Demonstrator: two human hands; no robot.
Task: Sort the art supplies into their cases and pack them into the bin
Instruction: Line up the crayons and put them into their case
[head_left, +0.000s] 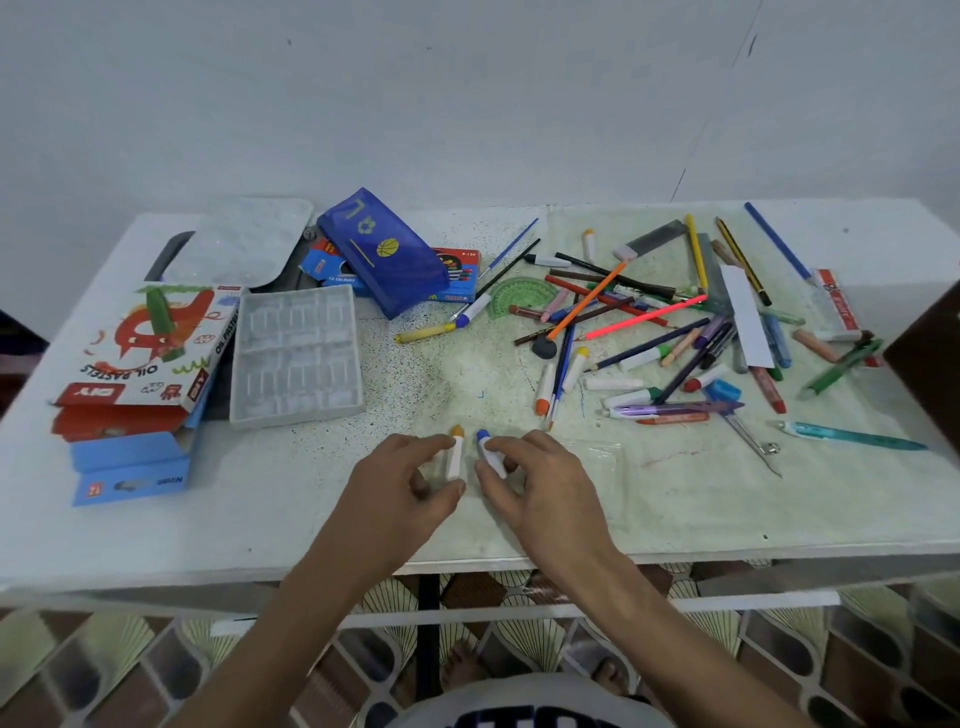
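My left hand (400, 480) pinches a white oil pastel with an orange tip (455, 451) at the table's front middle. Right beside it, my right hand (535, 480) pinches a white pastel with a blue tip (488, 453). The two pastels stand close together, tips pointing away from me. A clear plastic pastel tray (296, 353) with empty slots lies to the left, next to the open oil pastels box (150, 343). A blue pencil pouch (384, 249) leans on a coloured pencil box (457, 275) at the back.
A heap of pencils, pens, pastels, a green protractor (522, 296) and a ruler (743, 312) covers the right half of the table. A clear lid (244, 239) lies at the back left. A light blue box (130, 467) sits at the front left.
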